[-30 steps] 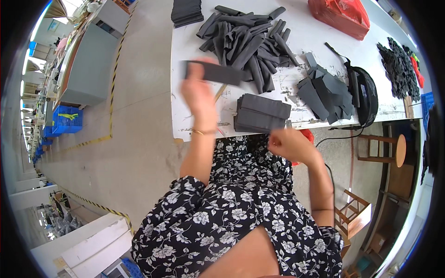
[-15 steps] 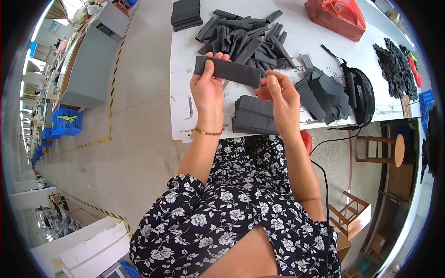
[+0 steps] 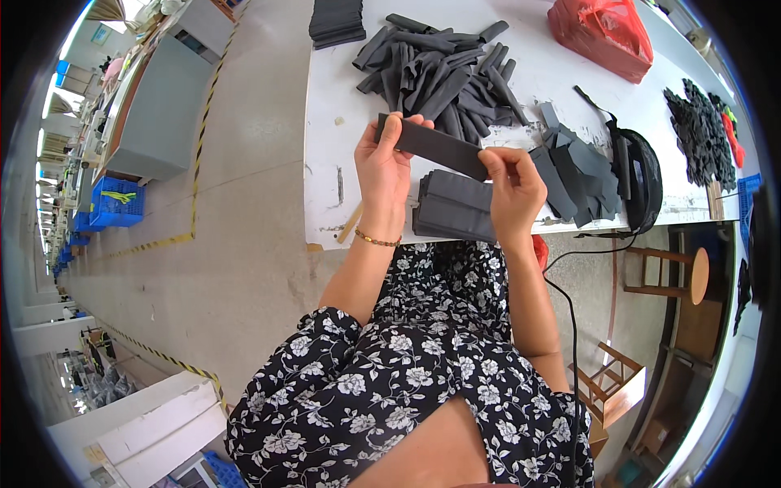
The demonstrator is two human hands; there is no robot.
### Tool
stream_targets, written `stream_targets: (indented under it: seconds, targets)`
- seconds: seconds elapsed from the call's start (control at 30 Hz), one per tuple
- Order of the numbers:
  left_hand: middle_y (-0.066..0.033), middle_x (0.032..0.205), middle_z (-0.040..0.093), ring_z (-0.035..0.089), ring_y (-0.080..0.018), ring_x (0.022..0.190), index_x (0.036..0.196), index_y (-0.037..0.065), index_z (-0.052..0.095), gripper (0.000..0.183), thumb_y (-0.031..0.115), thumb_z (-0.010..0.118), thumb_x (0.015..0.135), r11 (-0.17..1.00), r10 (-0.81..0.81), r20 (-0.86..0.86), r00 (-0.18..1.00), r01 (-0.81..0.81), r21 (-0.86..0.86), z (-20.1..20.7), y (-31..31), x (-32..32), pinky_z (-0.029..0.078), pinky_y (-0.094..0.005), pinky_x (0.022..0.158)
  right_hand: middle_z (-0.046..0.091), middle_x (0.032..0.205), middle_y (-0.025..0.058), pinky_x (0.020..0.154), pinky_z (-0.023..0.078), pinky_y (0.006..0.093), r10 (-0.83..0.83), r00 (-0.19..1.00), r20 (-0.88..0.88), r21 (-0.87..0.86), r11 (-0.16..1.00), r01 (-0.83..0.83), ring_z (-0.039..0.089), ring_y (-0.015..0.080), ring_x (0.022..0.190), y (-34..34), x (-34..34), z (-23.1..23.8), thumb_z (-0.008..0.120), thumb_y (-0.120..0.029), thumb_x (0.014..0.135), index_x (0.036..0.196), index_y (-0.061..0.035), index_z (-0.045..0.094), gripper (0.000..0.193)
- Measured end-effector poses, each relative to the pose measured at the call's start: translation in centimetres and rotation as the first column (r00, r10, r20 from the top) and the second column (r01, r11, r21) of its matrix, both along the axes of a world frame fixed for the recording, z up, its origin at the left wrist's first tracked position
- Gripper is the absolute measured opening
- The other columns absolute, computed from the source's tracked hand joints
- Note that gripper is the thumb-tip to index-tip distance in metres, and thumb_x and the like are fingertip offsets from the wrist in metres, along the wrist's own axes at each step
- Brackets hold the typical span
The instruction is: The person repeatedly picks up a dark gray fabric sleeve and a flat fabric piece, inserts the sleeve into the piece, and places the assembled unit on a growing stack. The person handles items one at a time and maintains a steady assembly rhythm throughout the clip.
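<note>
A dark grey fabric strip [image 3: 439, 148] is stretched between my two hands above the front of the white table [image 3: 325, 175]. My left hand [image 3: 386, 159] pinches its left end, thumb on top and fingers beneath. The right end is gripped between thumb and fingers of my right hand [image 3: 514, 189]. Under and between my hands lies a neat stack of similar grey strips [image 3: 455, 207]. Beyond them spreads a loose heap of rolled or folded grey strips [image 3: 439, 77]. Flat grey pieces [image 3: 579, 175] are scattered to the right of my right hand.
Another grey stack [image 3: 337, 23] sits at the far left of the table. A red plastic bag [image 3: 602, 37] stands at the back right. A black mesh bag [image 3: 643, 179] with a cord lies by the front edge, and a dark pile [image 3: 700, 138] farther right. Wooden stools [image 3: 667, 275] stand below.
My right hand has closed on the strip's right end, where its fingers were looser before. Both hands and the strip have shifted slightly right relative to the view.
</note>
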State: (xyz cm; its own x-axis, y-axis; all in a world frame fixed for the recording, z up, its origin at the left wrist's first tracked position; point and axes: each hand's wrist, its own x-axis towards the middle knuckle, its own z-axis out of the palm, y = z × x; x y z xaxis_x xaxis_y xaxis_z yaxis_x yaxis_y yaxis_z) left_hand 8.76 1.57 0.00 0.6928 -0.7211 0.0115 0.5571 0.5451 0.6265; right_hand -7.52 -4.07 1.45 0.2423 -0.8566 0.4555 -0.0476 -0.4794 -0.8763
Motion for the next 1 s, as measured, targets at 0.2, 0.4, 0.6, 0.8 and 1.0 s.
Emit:
stream_targets:
  seconds: [0.2,0.4,0.6,0.8,1.0]
  targets:
    - [-0.0166,0.088,0.064,0.069,-0.0283,0.086,0.093,-0.004,0.052,0.018,0.01,0.063,0.094,0.979,0.175,-0.008,0.984,-0.173,0.108,0.7,-0.9,0.5,0.06,-0.0442,0.086,0.061,0.078,0.0002,0.059,0.044,0.02,0.122,0.944,0.308,0.325,0.919,-0.224,0.054,0.0058,0.066,0.1,-1.1,-0.6,0.067,-0.007,0.092,0.097,-0.0005,0.061,0.01]
    - [-0.0192,0.097,0.065,0.068,-0.031,0.092,0.099,-0.003,0.055,0.016,0.012,0.062,0.095,0.978,0.147,0.091,0.985,-0.158,0.134,0.7,-0.8,-0.8,0.059,-0.0438,0.088,0.058,0.075,-0.0022,0.055,0.038,0.0202,-0.003,0.99,-0.138,0.084,0.996,0.015,0.049,0.0046,0.061,-0.3,0.2,-2.5,0.073,-0.011,0.087,0.091,-0.0007,0.064,0.015]
    - [-0.0186,0.098,0.065,0.068,-0.0306,0.09,0.1,-0.003,0.054,0.018,0.013,0.061,0.096,0.967,0.237,0.164,0.958,-0.248,0.055,0.6,-0.4,-1.6,0.058,-0.0427,0.085,0.056,0.071,-0.0041,0.052,0.034,0.02,0.177,0.945,0.276,0.611,0.727,-0.315,0.045,0.0031,0.059,0.5,0.6,-1.3,0.073,-0.013,0.087,0.103,0.0026,0.065,0.023]
    - [-0.0191,0.101,0.064,0.066,-0.0306,0.091,0.103,-0.004,0.051,0.018,0.011,0.058,0.097,0.965,0.234,-0.036,0.972,-0.228,0.126,-0.7,-0.5,1.0,0.057,-0.0426,0.087,0.06,0.066,0.0093,0.056,0.044,0.0296,0.468,0.802,-0.373,0.374,0.866,-0.331,0.052,0.0151,0.056,2.5,-0.6,-1.6,0.071,-0.009,0.082,0.105,0.0057,0.062,0.029]
    - [-0.0164,0.098,0.065,0.067,-0.023,0.092,0.102,-0.004,0.054,0.019,0.014,0.05,0.102,0.934,0.114,-0.203,0.973,-0.174,-0.313,-2.5,0.3,9.5,0.06,-0.0354,0.084,0.06,0.063,0.0048,0.052,0.042,0.0267,0.622,0.627,-0.468,0.44,0.78,-0.445,0.053,0.0075,0.056,5.1,-4.2,0.9,0.069,-0.009,0.087,0.092,0.0033,0.063,0.015]
